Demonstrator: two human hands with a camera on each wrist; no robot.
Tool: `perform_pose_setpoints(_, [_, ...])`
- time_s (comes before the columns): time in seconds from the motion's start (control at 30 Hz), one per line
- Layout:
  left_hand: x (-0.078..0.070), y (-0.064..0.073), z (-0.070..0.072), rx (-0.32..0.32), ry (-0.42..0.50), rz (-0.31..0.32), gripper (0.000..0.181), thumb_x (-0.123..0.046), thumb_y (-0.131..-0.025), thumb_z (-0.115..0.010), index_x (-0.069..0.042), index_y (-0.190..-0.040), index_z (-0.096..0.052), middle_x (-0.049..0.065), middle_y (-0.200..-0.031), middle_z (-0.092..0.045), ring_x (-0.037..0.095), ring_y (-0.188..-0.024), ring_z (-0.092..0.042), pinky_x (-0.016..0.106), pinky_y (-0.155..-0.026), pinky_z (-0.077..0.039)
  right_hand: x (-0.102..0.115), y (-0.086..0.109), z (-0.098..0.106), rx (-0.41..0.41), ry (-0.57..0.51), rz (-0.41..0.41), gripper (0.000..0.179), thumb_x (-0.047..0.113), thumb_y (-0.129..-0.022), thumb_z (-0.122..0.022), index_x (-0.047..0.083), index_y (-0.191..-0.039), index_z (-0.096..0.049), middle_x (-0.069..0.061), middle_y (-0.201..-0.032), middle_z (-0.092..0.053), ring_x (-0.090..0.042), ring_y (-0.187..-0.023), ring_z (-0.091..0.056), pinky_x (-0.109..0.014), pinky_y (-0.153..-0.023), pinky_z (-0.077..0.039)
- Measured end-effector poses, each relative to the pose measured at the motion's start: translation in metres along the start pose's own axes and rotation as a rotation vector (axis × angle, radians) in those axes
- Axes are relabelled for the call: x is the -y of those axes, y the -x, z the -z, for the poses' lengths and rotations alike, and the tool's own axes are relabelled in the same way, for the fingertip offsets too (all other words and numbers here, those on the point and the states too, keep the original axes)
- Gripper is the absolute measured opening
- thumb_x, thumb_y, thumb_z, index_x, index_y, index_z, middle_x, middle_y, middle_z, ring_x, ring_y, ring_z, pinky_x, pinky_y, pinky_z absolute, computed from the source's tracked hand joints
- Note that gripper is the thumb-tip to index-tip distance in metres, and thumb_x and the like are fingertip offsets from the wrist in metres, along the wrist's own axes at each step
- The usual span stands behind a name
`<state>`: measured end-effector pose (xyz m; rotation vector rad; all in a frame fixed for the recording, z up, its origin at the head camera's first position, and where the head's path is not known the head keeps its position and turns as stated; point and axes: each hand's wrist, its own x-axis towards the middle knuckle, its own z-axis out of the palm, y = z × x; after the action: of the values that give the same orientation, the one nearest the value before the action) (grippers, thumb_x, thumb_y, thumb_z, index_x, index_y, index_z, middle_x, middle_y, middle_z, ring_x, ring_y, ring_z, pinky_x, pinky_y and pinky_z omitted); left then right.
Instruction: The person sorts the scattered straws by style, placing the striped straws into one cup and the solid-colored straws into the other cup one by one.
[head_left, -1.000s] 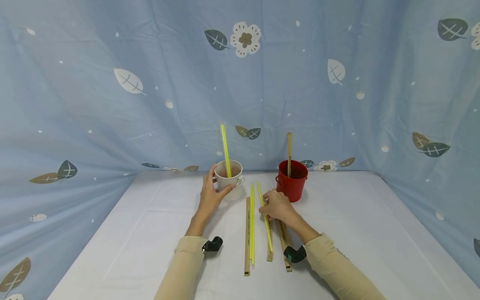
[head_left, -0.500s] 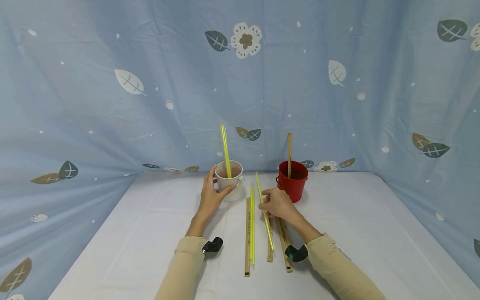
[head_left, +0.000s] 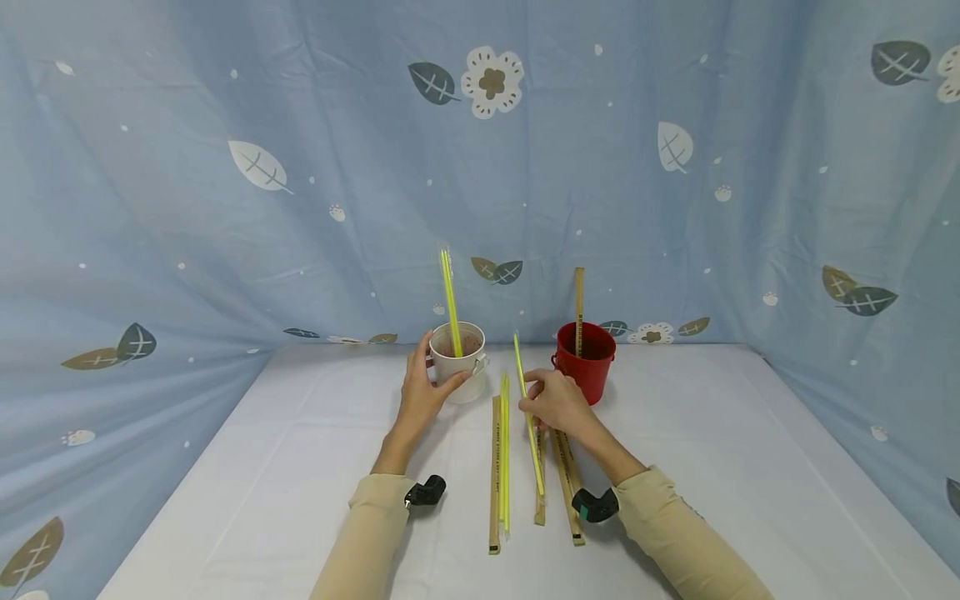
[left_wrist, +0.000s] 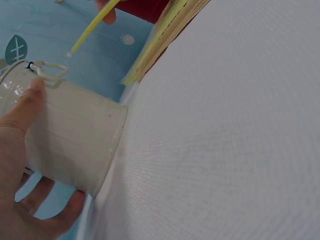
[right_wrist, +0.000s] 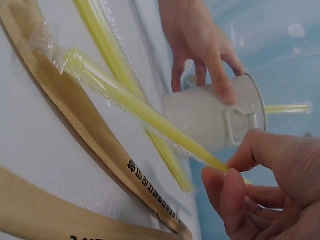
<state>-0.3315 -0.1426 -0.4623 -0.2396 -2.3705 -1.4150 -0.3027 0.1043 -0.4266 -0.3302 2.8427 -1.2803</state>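
My left hand grips a small white metal bucket from its left side, thumb near the front and fingers round the back. Yellow straws in clear wrap stand inside the bucket. Between thumb and fingertips my right hand pinches one yellow wrapped straw, tilted, its upper end pointing toward the back. In the right wrist view this straw hangs over a brown paper sleeve printed with dark characters. More yellow straws lie on the white cloth between the hands.
Behind my right hand stands a red bucket holding a tall brown paper sleeve. Other brown sleeves lie lengthwise among the straws on the white-covered table. A blue patterned curtain hangs behind the table.
My right hand has risen slightly with the yellow straw, whose upper end has moved farther up toward the back. My left hand keeps its grip on the white bucket in the same place.
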Motion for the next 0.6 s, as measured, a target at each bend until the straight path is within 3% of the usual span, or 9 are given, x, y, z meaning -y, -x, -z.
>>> perform_pose_setpoints(0.4, [-0.0014, 0.0009, 0.0008, 0.002, 0.006, -0.001, 0.096, -0.038, -0.082, -0.08, -0.022, -0.157, -0.021, 0.011, -0.146, -0.038, 0.032, -0.128, -0.05, 0.049, -0.09, -0.055, 0.0031, -0.0019, 0.0002, -0.074, -0.051, 0.004, 0.046, 0.011, -0.083, -0.07, 0.01, -0.128, -0.061, -0.007, -0.091, -0.069, -0.018, -0.056, -0.067, -0.025, -0.049, -0.053])
perform_pose_setpoints(0.6, [-0.0015, 0.0013, 0.0011, 0.003, 0.007, 0.005, 0.096, -0.038, -0.082, -0.08, -0.023, -0.157, -0.021, 0.01, -0.146, -0.038, 0.031, -0.128, -0.05, 0.049, -0.09, -0.055, 0.0047, -0.0018, 0.0034, -0.106, -0.115, 0.071, 0.042, 0.011, -0.086, -0.068, 0.009, -0.127, -0.061, -0.01, -0.093, -0.072, -0.028, -0.06, -0.069, -0.027, -0.047, -0.052])
